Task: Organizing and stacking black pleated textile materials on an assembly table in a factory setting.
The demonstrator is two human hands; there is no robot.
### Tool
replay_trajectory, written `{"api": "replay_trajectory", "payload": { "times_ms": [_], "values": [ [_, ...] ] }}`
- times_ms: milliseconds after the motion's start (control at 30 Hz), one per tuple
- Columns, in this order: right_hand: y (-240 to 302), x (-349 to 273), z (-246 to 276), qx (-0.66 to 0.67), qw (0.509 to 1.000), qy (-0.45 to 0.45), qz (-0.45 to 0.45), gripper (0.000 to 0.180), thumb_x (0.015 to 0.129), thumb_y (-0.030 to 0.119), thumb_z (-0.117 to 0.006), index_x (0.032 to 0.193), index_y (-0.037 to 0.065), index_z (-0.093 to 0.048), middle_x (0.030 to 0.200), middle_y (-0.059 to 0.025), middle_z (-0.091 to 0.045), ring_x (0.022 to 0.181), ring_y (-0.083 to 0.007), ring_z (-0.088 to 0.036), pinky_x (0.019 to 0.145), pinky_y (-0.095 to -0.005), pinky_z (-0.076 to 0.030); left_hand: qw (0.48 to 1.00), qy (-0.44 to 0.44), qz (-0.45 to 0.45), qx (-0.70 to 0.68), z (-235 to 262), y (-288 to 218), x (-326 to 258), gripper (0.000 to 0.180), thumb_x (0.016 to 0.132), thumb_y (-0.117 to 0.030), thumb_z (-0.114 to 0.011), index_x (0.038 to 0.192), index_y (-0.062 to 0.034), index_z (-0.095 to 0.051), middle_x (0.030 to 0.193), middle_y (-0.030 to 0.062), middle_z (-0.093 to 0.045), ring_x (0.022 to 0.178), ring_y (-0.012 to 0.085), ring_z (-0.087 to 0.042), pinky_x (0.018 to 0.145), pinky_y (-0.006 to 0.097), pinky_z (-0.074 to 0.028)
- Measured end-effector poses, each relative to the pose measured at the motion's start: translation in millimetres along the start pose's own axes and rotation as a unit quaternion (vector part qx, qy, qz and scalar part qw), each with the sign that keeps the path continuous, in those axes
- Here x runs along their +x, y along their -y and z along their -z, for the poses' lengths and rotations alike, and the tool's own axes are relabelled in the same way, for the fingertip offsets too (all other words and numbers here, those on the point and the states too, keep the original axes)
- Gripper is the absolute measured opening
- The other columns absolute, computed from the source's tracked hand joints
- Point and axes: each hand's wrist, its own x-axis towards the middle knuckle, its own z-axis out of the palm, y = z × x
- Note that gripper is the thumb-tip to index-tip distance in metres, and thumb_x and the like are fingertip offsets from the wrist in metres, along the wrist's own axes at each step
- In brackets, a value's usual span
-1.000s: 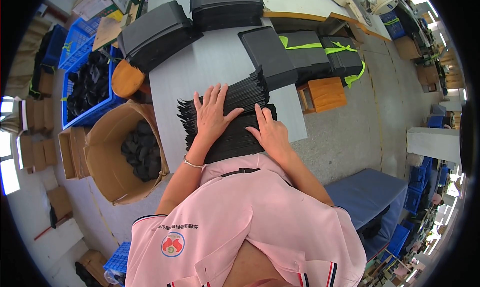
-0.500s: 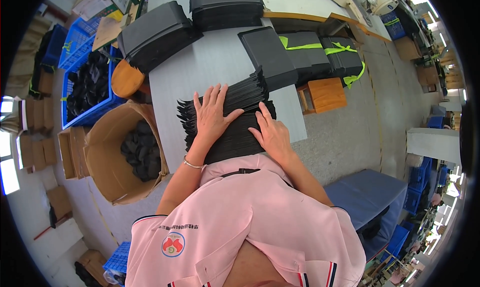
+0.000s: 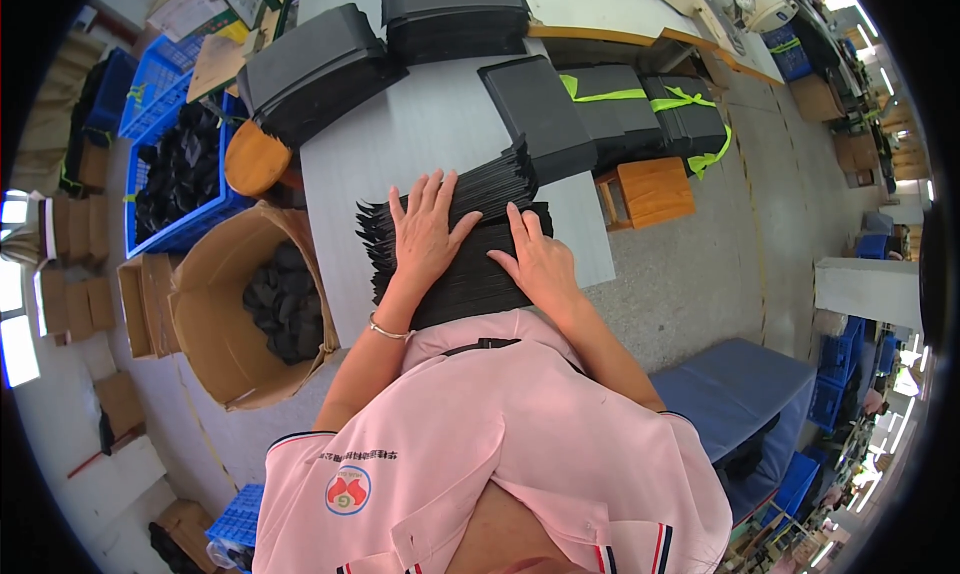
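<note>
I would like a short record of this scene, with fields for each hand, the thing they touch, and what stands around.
left hand: flat, fingers spread, on the fanned stack of black sheets
right hand: flat on the same stack, nearer the body
table: grey, carries more black stacks
left of the table: cardboard barrel and blue crate, both with black pieces
right of the table: wooden stool

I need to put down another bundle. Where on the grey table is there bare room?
The one open patch of the grey table lies between the fanned stack of thin black sheets, under the left hand and right hand, and the black piles at the far end. The near edge and right side are crowded.
</note>
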Motion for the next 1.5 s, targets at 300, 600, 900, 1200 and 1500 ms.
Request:
{"api": "replay_trajectory", "payload": {
  "times_ms": [300, 600, 900, 1200, 1500],
  "values": [
    [-3.7, -4.0, -2.9, -0.007, 0.999, -0.039, 0.036, 0.067, 0.088, 0.040, -0.080, 0.135, -0.003, -0.059, 0.117, -0.0125, -0.059, 0.056, -0.0212, -0.062, 0.053, -0.0317, -0.053, 1.000, -0.005, -0.005, 0.001, -1.9, 2.3, 0.3, 0.069, 0.099, -0.050, -0.065, 0.153, -0.0094, -0.050, 0.152, 0.0135, -0.054, 0.145, 0.0331, -0.045, 0.125, 0.062, -0.015],
    [-3.5, -4.3, -3.4, -0.009, 0.998, -0.049, 0.034, 0.065, 0.089, 0.039, -0.080, 0.134, -0.003, -0.059, 0.120, -0.0129, -0.059, 0.057, -0.0210, -0.062, 0.054, -0.0318, -0.054, 1.000, -0.005, -0.003, -0.004, 0.2, 0.6, 0.7, 0.069, 0.098, -0.049, -0.066, 0.152, -0.0096, -0.050, 0.152, 0.0132, -0.055, 0.145, 0.0327, -0.045, 0.125, 0.063, -0.015],
    [-4.2, -8.1, -6.8, -0.031, 0.997, -0.054, 0.039, 0.068, 0.090, 0.041, -0.078, 0.138, -0.003, -0.058, 0.121, -0.0120, -0.059, 0.057, -0.0200, -0.061, 0.054, -0.0312, -0.052, 1.000, -0.014, -0.005, -0.006, 0.7, -1.2, -0.6, 0.067, 0.099, -0.048, -0.065, 0.152, -0.0093, -0.051, 0.151, 0.0127, -0.055, 0.144, 0.0320, -0.046, 0.124, 0.063, -0.016],
    [-0.5, -6.9, -4.3, -0.035, 0.998, -0.040, 0.029, 0.069, 0.091, 0.041, -0.077, 0.140, -0.002, -0.057, 0.119, -0.0113, -0.058, 0.057, -0.0198, -0.060, 0.054, -0.0317, -0.052, 1.000, -0.017, -0.003, 0.006, -1.0, -1.0, -0.2, 0.067, 0.100, -0.049, -0.064, 0.152, -0.0089, -0.051, 0.151, 0.0120, -0.056, 0.144, 0.0316, -0.046, 0.124, 0.062, -0.016],
    [0.2, -10.2, -4.6, -0.027, 0.999, -0.035, 0.018, 0.070, 0.090, 0.039, -0.079, 0.141, -0.003, -0.057, 0.119, -0.0121, -0.059, 0.059, -0.0210, -0.062, 0.056, -0.0327, -0.053, 1.000, 0.001, 0.005, -0.002, 3.3, -5.3, -1.4, 0.073, 0.097, -0.053, -0.066, 0.153, -0.0085, -0.050, 0.153, 0.0137, -0.054, 0.145, 0.0320, -0.045, 0.125, 0.063, -0.015]
  ]
}}
